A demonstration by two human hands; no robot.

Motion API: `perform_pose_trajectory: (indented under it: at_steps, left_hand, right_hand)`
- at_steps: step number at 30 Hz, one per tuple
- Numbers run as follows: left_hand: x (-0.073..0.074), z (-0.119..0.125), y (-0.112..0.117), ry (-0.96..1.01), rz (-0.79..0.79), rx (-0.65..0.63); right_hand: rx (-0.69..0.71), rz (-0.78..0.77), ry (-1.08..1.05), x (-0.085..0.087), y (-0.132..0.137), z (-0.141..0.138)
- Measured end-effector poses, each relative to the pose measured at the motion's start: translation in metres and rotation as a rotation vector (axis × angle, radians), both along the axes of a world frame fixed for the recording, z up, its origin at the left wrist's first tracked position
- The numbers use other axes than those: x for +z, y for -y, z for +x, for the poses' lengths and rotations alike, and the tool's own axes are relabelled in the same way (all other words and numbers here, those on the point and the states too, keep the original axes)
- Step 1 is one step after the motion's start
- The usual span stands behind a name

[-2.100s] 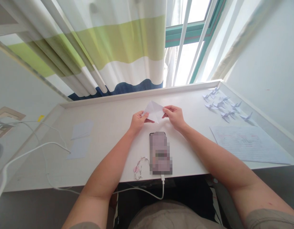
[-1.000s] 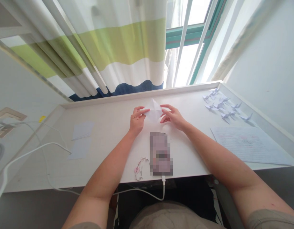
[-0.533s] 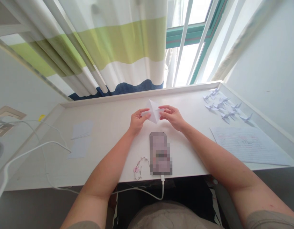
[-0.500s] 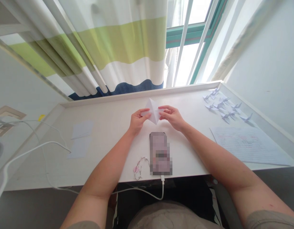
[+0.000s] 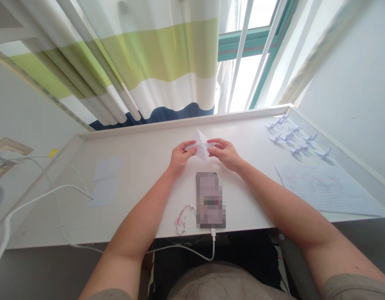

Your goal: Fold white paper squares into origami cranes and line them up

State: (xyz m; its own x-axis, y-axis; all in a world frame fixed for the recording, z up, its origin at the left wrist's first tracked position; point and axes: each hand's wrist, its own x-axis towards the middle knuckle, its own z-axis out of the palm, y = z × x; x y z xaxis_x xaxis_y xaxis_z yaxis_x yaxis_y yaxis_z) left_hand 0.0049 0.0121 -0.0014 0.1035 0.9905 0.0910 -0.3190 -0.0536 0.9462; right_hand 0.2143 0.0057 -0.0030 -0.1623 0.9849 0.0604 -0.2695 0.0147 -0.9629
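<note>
Paper (image 5: pixel 201 146), white, thin and creased into a pointed, roughly diamond-shaped form, is held between the two hands, beyond the dark-edged rectangular phone (image 5: pixel 210 200) with the blurred screen. The bare left hand (image 5: pixel 179 159) grasps its left side between thumb and fingers; the bare right hand (image 5: pixel 226 154) pinches its right side likewise. Gripping opposite sides probably keeps the folds under even control and leaves the middle crease in sight. Whether its near tip touches the white, raised-rim table (image 5: pixel 142 156) cannot be told.

The phone lies straight in front of the person, perhaps so that it can be glanced at without turning; a white plastic charging cable (image 5: pixel 213 234) meets its near end, likely for power. A thin pinkish beaded strand (image 5: pixel 179 221) lies just beside it.

At the left, flat white rectangular paper sheets (image 5: pixel 106 171) lie in a column, seemingly kept within arm's reach. At the far right, small white folded-paper winged figures (image 5: pixel 288 135) sit grouped, well apart from the hands, presumably to avoid crushing. Nearer lies a white lined written sheet (image 5: pixel 326 189).
</note>
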Motion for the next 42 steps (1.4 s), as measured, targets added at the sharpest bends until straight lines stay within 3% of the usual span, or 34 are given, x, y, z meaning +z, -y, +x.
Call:
perform_pose_trajectory:
  at_steps: [14, 18, 23, 29, 36, 42]
  left_hand:
    - [-0.004, 0.007, 0.002, 0.020, 0.032, -0.031]
    - [-0.003, 0.007, 0.002, 0.019, 0.039, -0.013]
    - [-0.001, 0.003, 0.000, -0.027, 0.064, 0.073]
    - [0.000, 0.003, 0.001, -0.090, 0.088, 0.097]
    - [0.000, 0.002, 0.003, -0.129, 0.096, 0.068]
    - [-0.002, -0.001, 0.000, -0.105, 0.100, 0.005]
  right_hand:
    - [0.130, -0.030, -0.060, -0.001, 0.005, -0.005]
    - [0.089, -0.012, -0.032, 0.000, 0.005, -0.005]
    - [-0.065, 0.018, -0.036, 0.001, -0.001, 0.002]
    - [0.048, 0.012, -0.044, 0.002, 0.000, 0.000]
    - [-0.113, 0.095, -0.007, -0.005, -0.004, -0.002]
    - [-0.040, 0.083, 0.035, -0.005, -0.004, 0.000]
